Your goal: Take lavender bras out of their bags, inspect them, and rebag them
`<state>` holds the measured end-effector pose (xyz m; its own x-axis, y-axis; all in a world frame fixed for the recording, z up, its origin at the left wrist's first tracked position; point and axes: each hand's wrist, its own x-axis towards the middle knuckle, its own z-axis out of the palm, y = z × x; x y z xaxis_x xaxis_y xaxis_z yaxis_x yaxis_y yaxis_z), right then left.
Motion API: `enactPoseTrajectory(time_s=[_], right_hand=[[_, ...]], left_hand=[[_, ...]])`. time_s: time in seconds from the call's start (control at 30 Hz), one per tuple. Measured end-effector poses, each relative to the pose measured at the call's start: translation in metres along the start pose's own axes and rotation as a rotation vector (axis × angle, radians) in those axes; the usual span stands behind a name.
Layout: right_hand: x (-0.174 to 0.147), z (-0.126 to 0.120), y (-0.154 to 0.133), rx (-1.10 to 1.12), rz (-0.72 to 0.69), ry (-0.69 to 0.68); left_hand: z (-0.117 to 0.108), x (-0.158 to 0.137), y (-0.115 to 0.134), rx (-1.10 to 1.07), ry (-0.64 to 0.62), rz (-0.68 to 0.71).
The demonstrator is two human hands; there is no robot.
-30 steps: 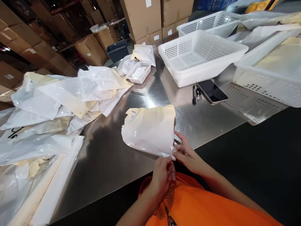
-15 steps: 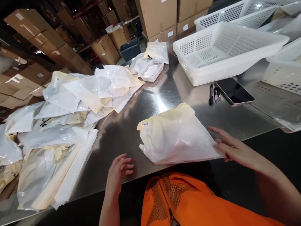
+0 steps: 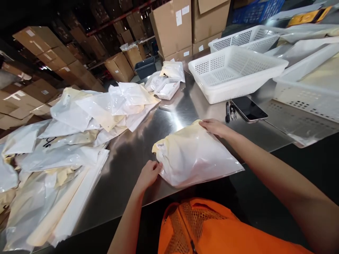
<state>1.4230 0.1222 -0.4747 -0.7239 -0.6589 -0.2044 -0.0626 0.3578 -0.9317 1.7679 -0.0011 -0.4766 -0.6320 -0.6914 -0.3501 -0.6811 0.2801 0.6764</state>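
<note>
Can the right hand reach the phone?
Probably yes. The phone lies uncovered on the table, right of the right hand, with only the marker and snips between. The hand, at the far corner of the plastic bag, could likely pass over them.

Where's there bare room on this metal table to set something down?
Bare metal shows between the bag pile and the left hand, beyond the held bag toward the small basket, and between the phone and the near edge of the table. It's crowded left, under the pile, and right, where white baskets stand.
</note>
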Motion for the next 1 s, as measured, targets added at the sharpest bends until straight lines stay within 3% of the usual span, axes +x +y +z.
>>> enactPoseTrajectory(time_s=[0.1,0.33,0.43,0.57,0.73,0.83,0.9,1.0], right_hand=[[0.0,0.01,0.002,-0.049,0.014,0.042],[-0.002,0.024,0.009,-0.127,-0.033,0.113],[0.0,0.02,0.011,-0.199,-0.029,0.201],[0.002,0.01,0.016,-0.338,-0.027,0.32],[-0.009,0.005,0.008,-0.474,-0.079,0.262],[-0.041,0.015,-0.015,-0.561,-0.249,0.275],[-0.074,0.036,-0.032,-0.635,-0.438,0.276],[-0.128,0.088,-0.043,-0.582,-0.688,0.075]], left_hand=[[0.006,-0.015,0.004,0.17,0.066,0.031],[0.02,-0.03,0.004,0.408,0.091,-0.099],[0.015,-0.032,-0.005,0.429,0.132,-0.11],[0.005,-0.038,-0.02,0.427,0.276,-0.228],[-0.011,-0.044,-0.032,0.362,0.242,-0.313],[-0.034,-0.03,-0.03,0.262,0.277,-0.278],[-0.048,-0.008,-0.026,0.155,0.332,-0.242],[-0.053,0.038,-0.013,-0.027,0.318,-0.171]])
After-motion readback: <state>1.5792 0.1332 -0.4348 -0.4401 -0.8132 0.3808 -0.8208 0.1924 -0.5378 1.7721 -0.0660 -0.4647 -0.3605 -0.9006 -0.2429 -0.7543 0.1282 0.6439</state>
